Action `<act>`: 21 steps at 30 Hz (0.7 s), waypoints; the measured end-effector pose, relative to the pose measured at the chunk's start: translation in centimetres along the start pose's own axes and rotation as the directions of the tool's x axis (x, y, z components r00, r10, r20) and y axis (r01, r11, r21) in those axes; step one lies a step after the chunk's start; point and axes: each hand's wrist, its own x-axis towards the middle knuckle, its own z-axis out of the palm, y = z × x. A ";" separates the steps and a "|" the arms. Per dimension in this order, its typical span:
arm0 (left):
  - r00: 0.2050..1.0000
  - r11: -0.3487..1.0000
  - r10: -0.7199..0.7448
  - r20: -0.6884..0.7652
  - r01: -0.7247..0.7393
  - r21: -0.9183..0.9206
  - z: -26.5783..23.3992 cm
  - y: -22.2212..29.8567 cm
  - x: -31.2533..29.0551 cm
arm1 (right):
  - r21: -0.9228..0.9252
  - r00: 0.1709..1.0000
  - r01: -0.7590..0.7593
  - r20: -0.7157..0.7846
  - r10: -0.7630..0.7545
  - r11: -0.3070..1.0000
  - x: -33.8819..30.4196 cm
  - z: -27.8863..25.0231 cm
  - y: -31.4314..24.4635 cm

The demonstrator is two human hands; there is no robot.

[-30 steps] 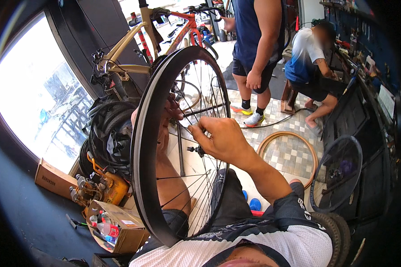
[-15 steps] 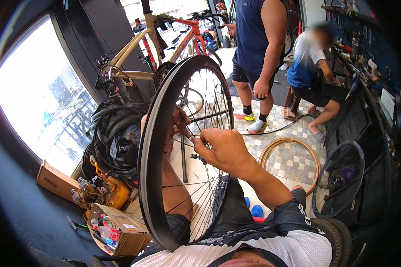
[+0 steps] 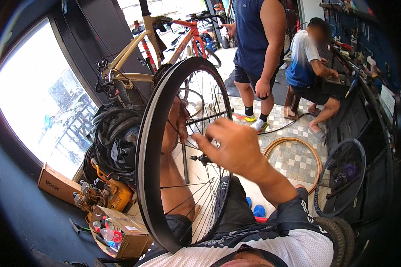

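A black deep-rimmed bicycle wheel (image 3: 152,138), without a tyre, stands upright and tilted before me, its lower edge against my lap. Its hub (image 3: 203,158) and thin dark spokes show on the right of the rim. Among the spokes, partly behind the rim, my left hand (image 3: 177,127) is closed with its fingertips on a spoke. My right hand (image 3: 234,147) is on the near side, just above and right of the hub. Its fingers are curled and its thumb points at the spokes; motion blur hides whether it holds anything.
Beyond the wheel stand a gold bicycle frame (image 3: 131,76) and a red bicycle (image 3: 194,33). Tyres (image 3: 113,133), an orange compressor (image 3: 116,193) and a cardboard box of bottles (image 3: 133,242) are at left. A standing person (image 3: 258,53), a seated person (image 3: 305,66) and tan tyres (image 3: 314,153) are to the right.
My right hand has moved slightly right and its fingers have loosened from the spokes near my left hand. The left hand has shifted slightly downward. The seated person's arm has moved.
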 end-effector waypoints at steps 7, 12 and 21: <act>0.987 0.981 -0.112 0.119 0.129 -0.144 1.0 -0.4 1.6 | 0.306 0.989 -0.003 -0.138 0.048 0.952 6.1 -0.4 4.7; 0.986 0.994 -0.090 0.141 0.098 -0.056 0.1 2.1 1.0 | 0.505 0.998 -0.052 -0.004 0.063 0.862 8.8 0.9 3.2; 0.968 0.989 -0.067 0.241 0.096 -0.109 1.6 3.1 0.8 | 0.469 0.993 -0.100 0.095 0.063 0.878 9.0 -1.3 3.4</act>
